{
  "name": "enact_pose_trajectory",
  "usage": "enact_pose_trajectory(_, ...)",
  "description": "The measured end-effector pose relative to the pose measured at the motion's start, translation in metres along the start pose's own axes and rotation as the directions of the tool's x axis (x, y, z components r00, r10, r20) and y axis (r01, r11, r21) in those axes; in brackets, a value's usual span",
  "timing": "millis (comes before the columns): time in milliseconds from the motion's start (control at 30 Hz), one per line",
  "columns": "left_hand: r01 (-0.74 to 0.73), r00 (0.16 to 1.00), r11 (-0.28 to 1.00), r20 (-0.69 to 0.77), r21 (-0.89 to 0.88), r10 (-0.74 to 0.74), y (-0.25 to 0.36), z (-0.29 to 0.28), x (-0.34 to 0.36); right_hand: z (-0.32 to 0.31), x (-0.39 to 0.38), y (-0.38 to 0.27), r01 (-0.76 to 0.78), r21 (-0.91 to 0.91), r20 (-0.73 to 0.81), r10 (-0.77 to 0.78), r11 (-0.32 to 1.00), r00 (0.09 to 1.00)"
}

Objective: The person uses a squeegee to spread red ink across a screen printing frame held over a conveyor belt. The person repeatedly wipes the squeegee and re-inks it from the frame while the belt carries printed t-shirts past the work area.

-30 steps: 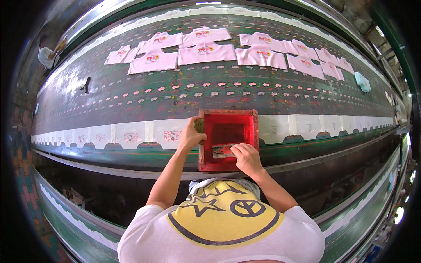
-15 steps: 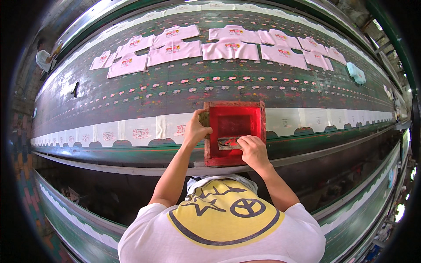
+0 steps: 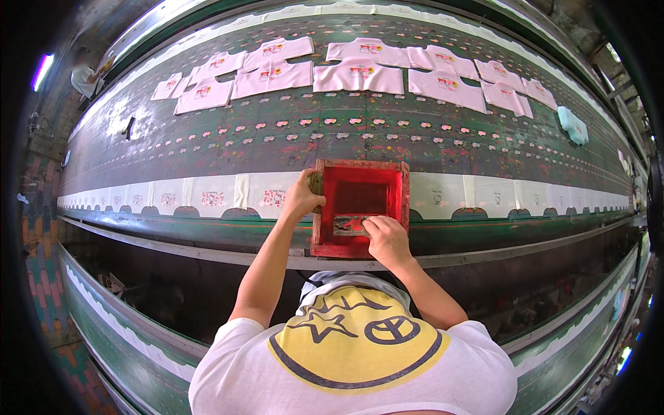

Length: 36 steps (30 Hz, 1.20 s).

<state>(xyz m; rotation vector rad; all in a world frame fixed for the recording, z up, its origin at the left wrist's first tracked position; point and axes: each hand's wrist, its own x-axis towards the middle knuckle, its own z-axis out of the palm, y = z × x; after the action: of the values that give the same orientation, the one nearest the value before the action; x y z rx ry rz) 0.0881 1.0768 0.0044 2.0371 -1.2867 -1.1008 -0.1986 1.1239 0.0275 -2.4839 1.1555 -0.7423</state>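
Note:
A wooden screen-printing frame [image 3: 362,165], stained red inside, lies over the strip of white fabric pieces along the near edge of the long table. My left hand [image 3: 302,196] is closed around the left side of this frame, with the thumb pressed on its rim. Inside the frame, close to its near end, a flat ink-stained squeegee [image 3: 345,225] lies crosswise. My right hand [image 3: 389,242] pinches the right end of the squeegee, fingers together. A dark rectangular mesh area shows beyond the squeegee. The fabric under the frame is hidden.
Several pink garment pieces [image 3: 359,77] with colourful prints lie across the table's far half. White printed panels [image 3: 213,194] line its near edge on both sides. A pale blue cloth bundle [image 3: 572,126] sits at the far right. Another person [image 3: 84,80] is at the far left.
The whole view has shifted slightly. Both hands keep their holds, and the squeegee stays near the frame's near end with little visible movement.

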Motion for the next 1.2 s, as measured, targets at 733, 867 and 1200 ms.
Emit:
enact_pose_trajectory(733,-0.008,0.999,0.993,0.033,0.119,0.004,0.011,-0.006,-0.001,0.011,0.075,0.045,-0.024,-0.055,0.006,0.024,0.998,1.0)
enact_pose_trajectory(867,0.009,1.0,0.993,0.024,0.115,-0.012,0.013,-0.006,-0.004,0.001,0.004,0.003,0.031,-0.099,0.031,-0.028,0.995,0.999)
enact_pose_trajectory(1200,-0.047,0.999,0.995,-0.027,-0.093,0.044,0.034,0.017,-0.007,-0.034,-0.005,0.022,-0.004,-0.025,-0.025,0.003,1.0,1.0)
